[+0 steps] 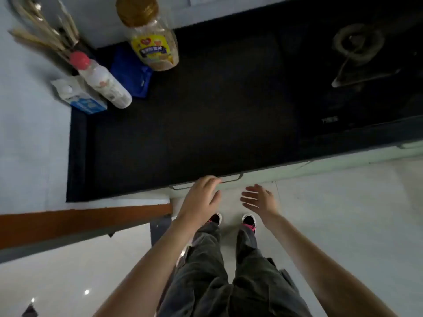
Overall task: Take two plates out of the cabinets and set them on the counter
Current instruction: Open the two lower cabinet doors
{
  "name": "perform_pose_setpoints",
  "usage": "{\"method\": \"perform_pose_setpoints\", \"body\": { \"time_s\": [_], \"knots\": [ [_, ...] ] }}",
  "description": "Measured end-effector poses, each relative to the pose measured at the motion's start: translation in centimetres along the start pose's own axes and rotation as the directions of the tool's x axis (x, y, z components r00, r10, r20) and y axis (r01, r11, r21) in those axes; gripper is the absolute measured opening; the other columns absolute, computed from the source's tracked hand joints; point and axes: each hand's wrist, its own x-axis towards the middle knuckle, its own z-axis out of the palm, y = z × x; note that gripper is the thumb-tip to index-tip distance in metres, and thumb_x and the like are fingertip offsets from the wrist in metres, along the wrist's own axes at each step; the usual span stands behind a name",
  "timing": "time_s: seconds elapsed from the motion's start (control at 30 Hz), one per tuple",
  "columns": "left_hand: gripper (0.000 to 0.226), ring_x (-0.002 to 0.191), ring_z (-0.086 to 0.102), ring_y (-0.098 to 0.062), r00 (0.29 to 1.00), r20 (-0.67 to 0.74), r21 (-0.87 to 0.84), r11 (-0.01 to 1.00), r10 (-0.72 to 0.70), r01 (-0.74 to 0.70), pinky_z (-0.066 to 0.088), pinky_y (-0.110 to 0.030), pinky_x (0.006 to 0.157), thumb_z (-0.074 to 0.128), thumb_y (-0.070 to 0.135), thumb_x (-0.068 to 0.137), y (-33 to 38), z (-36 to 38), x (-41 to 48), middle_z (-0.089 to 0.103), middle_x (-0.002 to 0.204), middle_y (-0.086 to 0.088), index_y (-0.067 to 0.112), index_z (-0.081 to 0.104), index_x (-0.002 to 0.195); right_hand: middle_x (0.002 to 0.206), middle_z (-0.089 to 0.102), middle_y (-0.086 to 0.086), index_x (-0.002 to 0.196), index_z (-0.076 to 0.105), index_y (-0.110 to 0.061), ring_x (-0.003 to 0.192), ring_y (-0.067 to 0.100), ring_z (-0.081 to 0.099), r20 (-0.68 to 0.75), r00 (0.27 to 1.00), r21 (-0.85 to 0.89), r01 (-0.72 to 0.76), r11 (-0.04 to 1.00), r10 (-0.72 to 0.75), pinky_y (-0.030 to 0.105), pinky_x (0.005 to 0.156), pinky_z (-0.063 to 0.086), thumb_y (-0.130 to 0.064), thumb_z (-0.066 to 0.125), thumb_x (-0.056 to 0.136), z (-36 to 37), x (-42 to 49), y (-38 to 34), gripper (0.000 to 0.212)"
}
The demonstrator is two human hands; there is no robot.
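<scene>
Head view: left hand (199, 200) grips handle (230, 179), fingers curled over it; right hand (261, 200) just right of handle, fingers spread.

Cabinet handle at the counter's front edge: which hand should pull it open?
Left. The left hand is on the handle, fingers curled over the bar. The right hand hovers open beside it, touching nothing.

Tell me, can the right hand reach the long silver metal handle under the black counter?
Probably yes. The right hand hangs open just beside the long silver metal handle, with nothing between them. The left hand curls over the handle's middle, but its right end is free.
</scene>
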Motion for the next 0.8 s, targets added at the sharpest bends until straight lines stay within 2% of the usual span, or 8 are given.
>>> {"method": "perform_pose_setpoints", "body": {
  "time_s": [0.07, 0.13, 0.23, 0.3, 0.43, 0.57, 0.63, 0.8],
  "knots": [
    [0.041, 0.128, 0.049, -0.018, 0.985, 0.014, 0.110, 0.979, 0.170, -0.171, 0.042, -0.037, 0.108, 0.049, 0.024, 0.095, -0.8, 0.2, 2.7, 0.056, 0.135, -0.004, 0.011, 0.054, 0.133, 0.096, 0.067, 0.015, 0.112, 0.058, 0.000, 0.084, 0.030, 0.067, -0.048, 0.995, 0.145, -0.077, 0.986, 0.085, 0.037, 0.071, 0.055, -0.026, 0.040, 0.102, 1.0, 1.7, 0.6, 0.033],
    [0.047, 0.138, 0.039, -0.021, 0.958, 0.074, 0.228, 0.931, 0.277, -0.286, 0.031, -0.039, 0.117, 0.050, 0.028, 0.094, -2.1, 0.3, 5.5, 0.049, 0.146, -0.004, 0.015, 0.048, 0.139, 0.099, 0.066, 0.014, 0.118, 0.055, -0.002, 0.085, 0.030, 0.067, -0.075, 0.988, 0.276, -0.113, 0.955, 0.138, 0.038, 0.071, 0.054, -0.027, 0.041, 0.101, 2.6, 2.9, 1.5, 0.033],
    [0.056, 0.148, 0.022, -0.021, 0.895, 0.239, 0.345, 0.829, 0.376, -0.440, 0.014, -0.040, 0.122, 0.045, 0.038, 0.095, -3.9, 0.8, 8.8, 0.032, 0.157, 0.001, 0.023, 0.034, 0.147, 0.110, 0.064, 0.015, 0.120, 0.055, -0.005, 0.089, 0.030, 0.066, -0.088, 0.987, 0.455, -0.083, 0.886, 0.138, 0.040, 0.079, 0.056, -0.026, 0.043, 0.100, 5.0, 4.3, 2.9, 0.031],
    [0.058, 0.150, 0.016, -0.022, 0.843, 0.313, 0.386, 0.752, 0.438, -0.534, 0.011, -0.043, 0.123, 0.043, 0.042, 0.095, -4.8, 1.3, 10.5, 0.027, 0.160, 0.003, 0.028, 0.029, 0.149, 0.111, 0.062, 0.015, 0.112, 0.057, -0.007, 0.091, 0.028, 0.064, -0.102, 0.989, 0.567, -0.033, 0.823, 0.110, 0.040, 0.084, 0.055, -0.025, 0.045, 0.099, 6.4, 4.9, 3.3, 0.026],
    [0.057, 0.149, 0.017, -0.023, 0.787, 0.342, 0.438, 0.653, 0.514, -0.617, 0.012, -0.044, 0.122, 0.040, 0.044, 0.096, -6.1, 1.9, 12.2, 0.027, 0.159, 0.002, 0.031, 0.027, 0.150, 0.090, 0.066, 0.008, 0.092, 0.061, -0.011, 0.082, 0.022, 0.064, -0.111, 0.994, 0.717, 0.066, 0.694, 0.020, 0.033, 0.077, 0.056, -0.026, 0.048, 0.099, 8.6, 6.1, 4.2, 0.022],
    [0.056, 0.148, 0.021, -0.023, 0.779, 0.306, 0.446, 0.641, 0.547, -0.625, 0.015, -0.044, 0.122, 0.043, 0.044, 0.095, -6.5, 1.9, 12.4, 0.032, 0.157, 0.001, 0.032, 0.030, 0.148, 0.071, 0.064, 0.005, 0.077, 0.060, -0.009, 0.065, 0.017, 0.064, -0.084, 0.996, 0.795, 0.090, 0.600, -0.037, 0.032, 0.077, 0.054, -0.017, 0.053, 0.095, 9.5, 6.2, 5.3, 0.021],
    [0.056, 0.147, 0.022, -0.023, 0.780, 0.307, 0.448, 0.641, 0.545, -0.624, 0.015, -0.044, 0.121, 0.043, 0.043, 0.095, -6.3, 1.9, 12.3, 0.033, 0.156, 0.001, 0.032, 0.031, 0.148, 0.070, 0.063, 0.005, 0.078, 0.060, -0.008, 0.066, 0.018, 0.064, -0.071, 0.995, 0.786, 0.099, 0.611, -0.070, 0.036, 0.083, 0.054, -0.017, 0.058, 0.093, 9.1, 5.9, 6.0, 0.017],
    [0.055, 0.147, 0.022, -0.023, 0.787, 0.284, 0.454, 0.646, 0.547, -0.613, 0.014, -0.043, 0.121, 0.045, 0.041, 0.095, -6.0, 1.9, 12.0, 0.034, 0.156, 0.001, 0.031, 0.033, 0.148, 0.064, 0.062, 0.001, 0.080, 0.061, -0.009, 0.069, 0.019, 0.062, -0.097, 0.984, 0.615, 0.178, 0.768, -0.151, 0.041, 0.089, 0.053, -0.029, 0.068, 0.088, 5.7, 4.0, 9.6, 0.022]
  ]
}}
